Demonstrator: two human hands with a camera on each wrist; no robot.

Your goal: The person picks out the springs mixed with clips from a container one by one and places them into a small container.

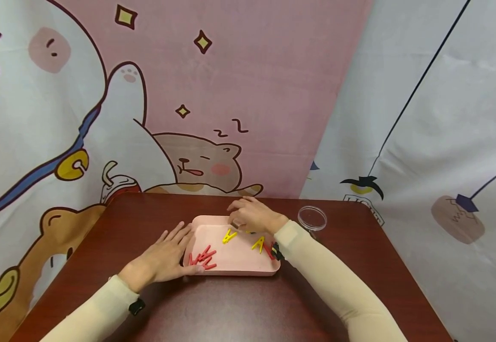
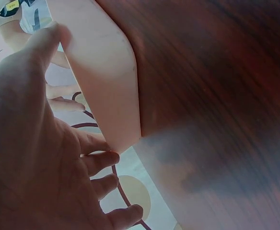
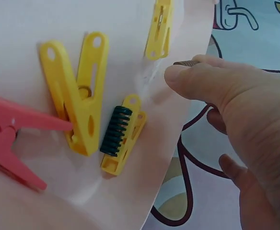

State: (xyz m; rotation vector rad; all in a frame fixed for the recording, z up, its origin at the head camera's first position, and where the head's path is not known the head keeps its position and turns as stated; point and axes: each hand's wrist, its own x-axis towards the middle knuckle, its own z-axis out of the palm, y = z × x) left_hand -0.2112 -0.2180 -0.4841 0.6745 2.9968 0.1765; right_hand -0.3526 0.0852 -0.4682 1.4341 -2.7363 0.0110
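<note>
My right hand [image 1: 254, 214] is over the far right part of a pink tray [image 1: 235, 263]. Thumb and forefinger pinch a small metal spring [image 3: 185, 63], mostly covered by the fingers. My left hand [image 1: 166, 254] rests at the tray's left side, fingers spread, thumb along the front rim. Below the right hand, a dark green spring [image 3: 115, 130] lies against a yellow clothespin [image 3: 111, 165]. Another yellow clothespin [image 3: 96, 103] lies beside a red clothespin [image 3: 8, 136]. A further yellow clothespin [image 1: 229, 236] lies near the tray's far side.
Several red clothespins [image 1: 202, 257] are bunched in the tray's near left corner. A round clear dish [image 1: 312, 218] is on the brown table [image 1: 248, 308] to the right, beyond the right forearm. A printed cloth [image 1: 273, 95] hangs behind the table.
</note>
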